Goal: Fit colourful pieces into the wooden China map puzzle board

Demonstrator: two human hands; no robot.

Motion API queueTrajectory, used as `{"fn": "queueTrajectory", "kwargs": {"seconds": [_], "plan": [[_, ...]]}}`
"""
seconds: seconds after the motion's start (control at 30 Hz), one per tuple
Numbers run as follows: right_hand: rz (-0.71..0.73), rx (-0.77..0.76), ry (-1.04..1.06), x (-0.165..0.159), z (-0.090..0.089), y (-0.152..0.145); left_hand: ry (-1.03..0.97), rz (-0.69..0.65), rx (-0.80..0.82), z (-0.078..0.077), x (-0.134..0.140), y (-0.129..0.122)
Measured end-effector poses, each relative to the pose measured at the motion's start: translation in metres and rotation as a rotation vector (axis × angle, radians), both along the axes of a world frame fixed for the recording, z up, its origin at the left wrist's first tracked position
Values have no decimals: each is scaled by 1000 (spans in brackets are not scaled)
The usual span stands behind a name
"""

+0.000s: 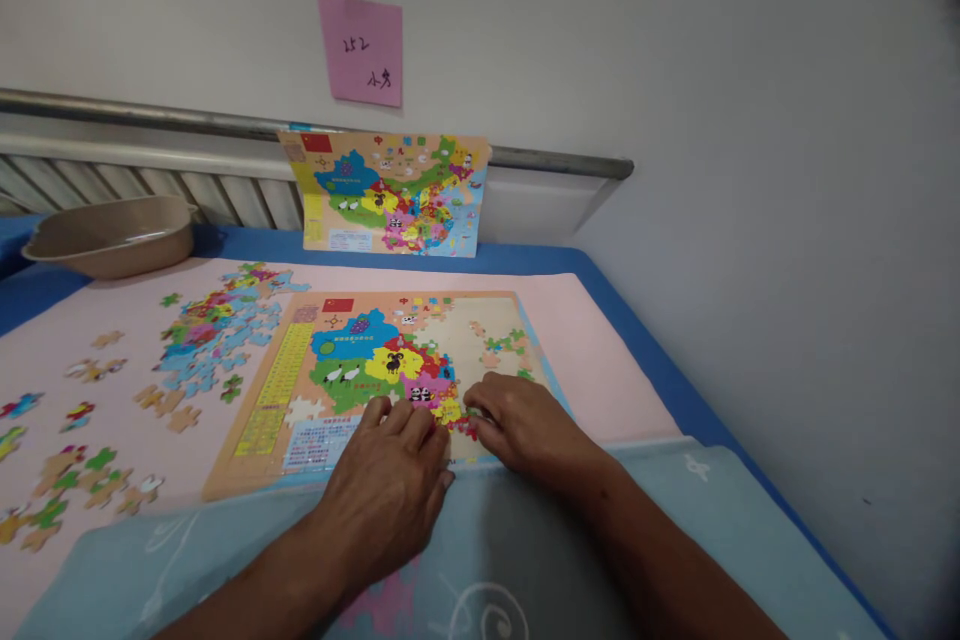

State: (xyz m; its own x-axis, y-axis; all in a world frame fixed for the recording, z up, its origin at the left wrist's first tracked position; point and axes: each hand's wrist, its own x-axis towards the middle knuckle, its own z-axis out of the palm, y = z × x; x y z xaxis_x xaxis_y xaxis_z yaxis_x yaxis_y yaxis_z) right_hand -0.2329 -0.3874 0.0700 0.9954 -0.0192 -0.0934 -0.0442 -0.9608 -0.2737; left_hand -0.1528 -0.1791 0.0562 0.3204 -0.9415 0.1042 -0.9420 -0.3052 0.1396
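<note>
A jigsaw puzzle map of China [270, 390] lies partly assembled in its tray, with filled areas at the left and centre and bare backing at the upper right. My left hand [390, 470] rests on its lower middle, fingers slightly bent and apart, holding nothing I can see. My right hand [517, 425] is at the lower centre, beside the yellow and red pieces. Its thumb and index finger are pinched on a small puzzle piece [472, 411], mostly hidden by the fingers. A few loose pieces [511, 344] lie on the bare backing.
Many loose puzzle pieces [217, 330] spread over the pink cloth [615, 350] to the left. Behind, a printed map sheet [390, 195] leans against a metal rail [555, 160]. A brown plastic basin [112, 235] stands back left. A blue-grey patterned cloth [675, 490] covers the near edge.
</note>
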Motion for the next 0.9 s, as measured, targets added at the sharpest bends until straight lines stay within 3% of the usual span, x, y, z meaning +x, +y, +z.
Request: {"fn": "queueTrajectory", "kwargs": {"seconds": [0.3, 0.43, 0.7, 0.9], "plan": [[-14, -81, 32, -2, 3, 1, 21, 14, 1, 1, 0, -1], [-22, -35, 30, -2, 2, -5, 41, 15, -20, 1, 0, 0], [99, -32, -45, -2, 1, -7, 67, 2, 13, 11, 1, -7], [108, -65, -18, -1, 2, -6, 31, -51, 42, 7, 5, -19]]}}
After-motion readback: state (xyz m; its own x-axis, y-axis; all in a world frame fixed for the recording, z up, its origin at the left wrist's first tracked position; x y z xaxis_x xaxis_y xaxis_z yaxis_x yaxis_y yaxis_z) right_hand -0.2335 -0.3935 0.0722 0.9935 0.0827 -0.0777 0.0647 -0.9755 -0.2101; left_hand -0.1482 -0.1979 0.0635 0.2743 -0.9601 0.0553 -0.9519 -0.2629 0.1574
